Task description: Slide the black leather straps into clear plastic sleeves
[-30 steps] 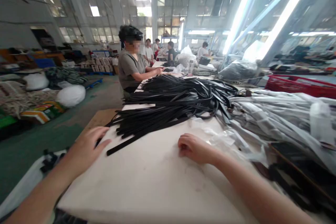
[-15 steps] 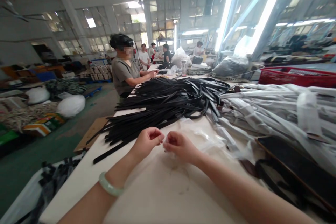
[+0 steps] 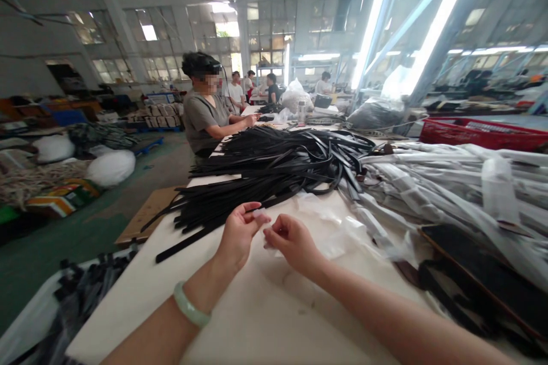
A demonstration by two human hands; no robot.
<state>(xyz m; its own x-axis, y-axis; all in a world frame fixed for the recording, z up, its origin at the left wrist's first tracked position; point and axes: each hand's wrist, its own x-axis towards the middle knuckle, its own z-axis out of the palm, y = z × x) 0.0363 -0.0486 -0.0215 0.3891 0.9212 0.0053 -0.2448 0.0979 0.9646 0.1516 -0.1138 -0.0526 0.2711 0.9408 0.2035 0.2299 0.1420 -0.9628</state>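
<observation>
On the head view I have both hands raised together over the white table (image 3: 128,302), close enough to work on something very small. The left hand (image 3: 240,234) is nearly closed, thumb and fingers pinching a small clear piece (image 3: 261,213); it looks like thin plastic, but it is too small for me to be sure. A pale green bangle (image 3: 190,309) sits on that wrist. The right hand (image 3: 291,243) is curled shut just beside it, with its fingertips (image 3: 270,235) turned toward the left hand. I cannot tell whether they hold anything.

Loose clear plastic (image 3: 329,236) lies right behind the hands, within easy reach. Behind the left hand, a big heap of black straps (image 3: 274,182) runs along the table, its ends fanned toward me, so I read it as stock kept at hand. To the right, a long pile of plastic-wrapped strips (image 3: 440,194) sits apart from the heap, with a dark board (image 3: 479,259) in front of it. Farther up the table, a co-worker (image 3: 203,114) sits working with both arms forward.
</observation>
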